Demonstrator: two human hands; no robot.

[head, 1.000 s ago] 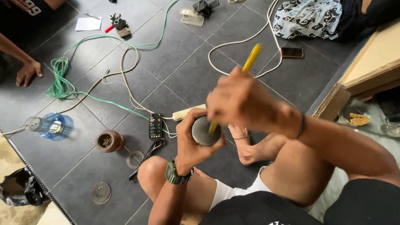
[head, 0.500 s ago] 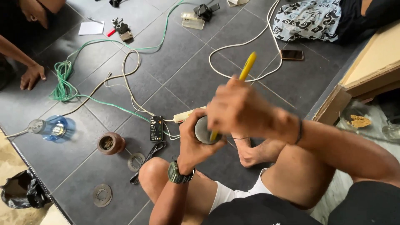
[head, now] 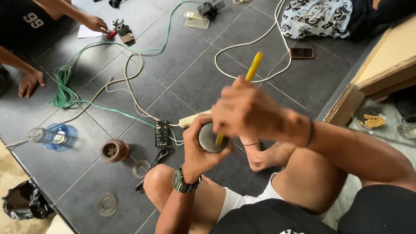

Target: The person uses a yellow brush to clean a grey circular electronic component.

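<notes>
Grey tile floor (head: pixel 182 82), cables strewn. Left hand (head: pixel 200 149) wrapped around round grey metal part (head: pixel 209 138) above knee; right hand (head: pixel 249 110) fisted on yellow-handled screwdriver (head: pixel 253 67), tip into part.

Premises are presenting as a home floor serving as an improvised repair spot. People are sitting barefoot on dark grey tiles (head: pixel 195 82), with white cable (head: pixel 242 45) and green wire (head: pixel 63 89) trailing across them. A phone (head: pixel 301 53), patterned cloth (head: pixel 316 18) and loose metal discs (head: pixel 107 203) are lying about.
</notes>
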